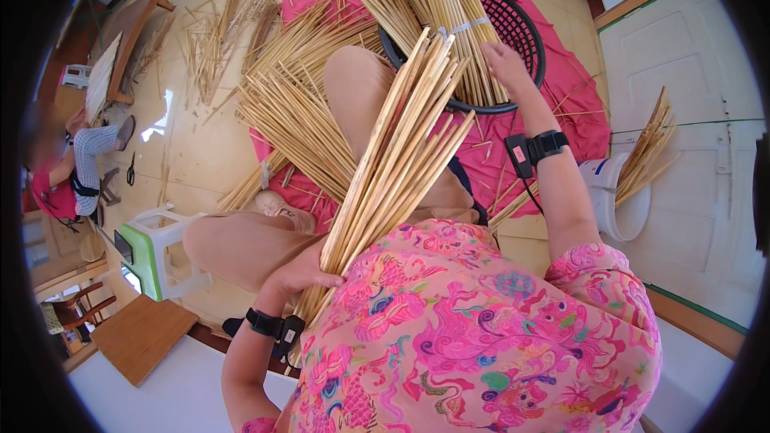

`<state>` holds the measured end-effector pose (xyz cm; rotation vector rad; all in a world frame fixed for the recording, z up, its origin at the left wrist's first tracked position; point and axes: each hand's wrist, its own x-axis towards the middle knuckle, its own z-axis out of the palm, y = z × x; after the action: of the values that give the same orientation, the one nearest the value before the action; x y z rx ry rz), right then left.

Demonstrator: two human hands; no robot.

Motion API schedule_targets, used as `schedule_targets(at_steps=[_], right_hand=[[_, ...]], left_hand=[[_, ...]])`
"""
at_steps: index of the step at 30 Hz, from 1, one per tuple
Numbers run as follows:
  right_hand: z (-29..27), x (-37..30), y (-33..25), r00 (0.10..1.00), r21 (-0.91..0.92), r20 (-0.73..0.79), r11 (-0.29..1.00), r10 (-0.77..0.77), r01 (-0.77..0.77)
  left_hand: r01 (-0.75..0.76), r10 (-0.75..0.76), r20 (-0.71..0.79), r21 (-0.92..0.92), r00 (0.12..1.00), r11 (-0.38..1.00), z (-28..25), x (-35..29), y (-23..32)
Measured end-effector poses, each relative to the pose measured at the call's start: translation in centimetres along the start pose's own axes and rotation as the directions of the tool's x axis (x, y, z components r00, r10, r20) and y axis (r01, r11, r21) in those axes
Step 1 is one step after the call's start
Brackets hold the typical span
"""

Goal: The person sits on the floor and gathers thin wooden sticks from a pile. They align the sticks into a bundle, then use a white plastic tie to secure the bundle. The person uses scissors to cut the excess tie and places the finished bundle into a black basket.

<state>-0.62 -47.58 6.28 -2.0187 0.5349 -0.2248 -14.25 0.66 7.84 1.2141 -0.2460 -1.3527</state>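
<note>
A loose bundle of pale reed stalks (393, 152) leans across my lap, its lower part in the grip of my left hand (307, 270). My right hand (508, 66) is beside a thicker bundle of stalks (445, 28), bound by a pale strip (468, 26). Its fingers look stretched out at that bundle's right edge; whether they touch it is unclear. The bound bundle stands in a black plastic basket (525, 40) with a lattice wall.
More stalks (301, 116) lie on a pink cloth (573, 124) around my legs. At right, a white bucket (618, 200) holds stalks near a white door (690, 56). A green-topped white stool (148, 261) stands left; another person (76, 164) sits farther off. Scissors (131, 170) lie on the floor.
</note>
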Motion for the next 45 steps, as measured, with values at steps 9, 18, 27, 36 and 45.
schedule_targets(at_steps=[9,18,27,36,45], right_hand=[[-1.3,-0.4,-1.1,0.797,0.470,0.599,0.770,0.082,-0.432],[-4.3,-3.1,-5.0,0.799,0.427,0.601,0.843,0.006,-0.327],[-3.1,-6.8,-6.9,0.781,0.405,0.619,0.884,-0.077,-0.234],[-4.7,-5.5,-7.4,0.861,0.433,0.437,0.900,-0.262,0.053],[-4.6,-5.7,-9.0,0.843,0.722,0.440,0.680,-0.311,-0.126]], left_hand=[[0.041,-0.041,-0.018,-0.001,0.999,0.999,0.6,-0.3,0.7],[0.101,-0.101,0.032,-0.005,0.994,0.995,0.5,0.2,1.5],[0.067,-0.068,0.034,0.020,0.997,0.998,0.6,0.3,1.4],[0.066,-0.067,0.020,0.021,0.998,0.998,0.4,0.2,1.0],[0.103,-0.103,0.005,-0.009,0.995,0.995,1.0,0.2,1.7]])
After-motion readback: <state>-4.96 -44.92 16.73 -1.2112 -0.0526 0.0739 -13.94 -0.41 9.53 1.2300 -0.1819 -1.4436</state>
